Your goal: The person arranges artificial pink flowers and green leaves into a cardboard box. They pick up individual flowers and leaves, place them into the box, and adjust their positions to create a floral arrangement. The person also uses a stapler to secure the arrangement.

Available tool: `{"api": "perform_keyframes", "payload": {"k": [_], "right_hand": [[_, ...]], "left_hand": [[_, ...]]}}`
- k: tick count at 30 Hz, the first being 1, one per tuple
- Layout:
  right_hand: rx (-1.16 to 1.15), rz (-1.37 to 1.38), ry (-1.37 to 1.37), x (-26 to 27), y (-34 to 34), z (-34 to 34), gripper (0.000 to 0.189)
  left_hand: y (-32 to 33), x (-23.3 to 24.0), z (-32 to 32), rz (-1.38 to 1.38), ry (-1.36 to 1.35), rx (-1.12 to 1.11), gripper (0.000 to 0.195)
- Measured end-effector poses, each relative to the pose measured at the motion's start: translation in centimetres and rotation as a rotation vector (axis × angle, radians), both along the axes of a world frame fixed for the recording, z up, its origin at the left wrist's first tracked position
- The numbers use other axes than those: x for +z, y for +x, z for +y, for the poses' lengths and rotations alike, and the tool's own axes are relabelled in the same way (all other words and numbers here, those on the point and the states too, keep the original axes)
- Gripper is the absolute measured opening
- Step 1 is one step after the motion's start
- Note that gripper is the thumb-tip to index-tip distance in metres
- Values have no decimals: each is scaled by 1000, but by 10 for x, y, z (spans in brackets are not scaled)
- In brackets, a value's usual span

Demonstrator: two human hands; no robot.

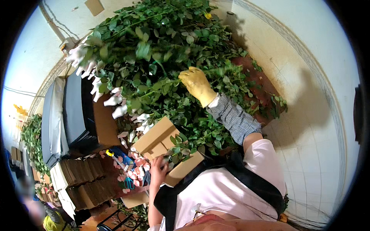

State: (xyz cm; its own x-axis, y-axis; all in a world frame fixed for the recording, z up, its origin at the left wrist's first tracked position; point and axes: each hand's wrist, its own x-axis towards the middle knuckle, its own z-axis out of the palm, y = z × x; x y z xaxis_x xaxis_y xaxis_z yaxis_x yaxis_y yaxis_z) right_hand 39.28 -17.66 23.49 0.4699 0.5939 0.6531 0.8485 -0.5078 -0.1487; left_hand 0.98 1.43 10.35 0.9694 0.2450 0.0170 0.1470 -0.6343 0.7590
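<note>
My right hand point(197, 85), in a yellow glove, is closed around a leafy flower stem point(150, 93) above a large heap of green-leaved stems point(162, 37). The stem's left end carries a bloom in a white sleeve point(114, 100). Bare, my left hand point(158, 170) curls at the lower edge of a folded brown cardboard wrap point(157, 135), close against my body. Leafy stems point(183, 150) lie inside the wrap. What the left fingertips press on is partly hidden.
Left of the heap stand dark sheets point(73, 106) and stacked brown cardboard point(86, 182). Pink petals point(138, 166), blue-handled scissors point(129, 183) and a yellow-capped cutter point(111, 153) lie near my left hand. A tiled wall point(300, 138) rises at right. Another person point(53, 221) is at lower left.
</note>
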Motion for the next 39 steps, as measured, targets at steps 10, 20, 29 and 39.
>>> {"api": "perform_keyframes", "payload": {"k": [10, 20, 29, 39], "right_hand": [[-109, 103, -58, -31, -38, -71, 18], [58, 286, -237, -61, -118, -119, 12], [-220, 63, -280, -73, -142, -113, 16], [-418, 428, -923, -37, -81, -114, 42]], "left_hand": [[1, -2, -2, 25, 3, 31, 38], [-6, 9, -5, -28, 123, 33, 37], [16, 46, -2, -84, 742, -118, 29], [11, 22, -9, -22, 352, 20, 39]]}}
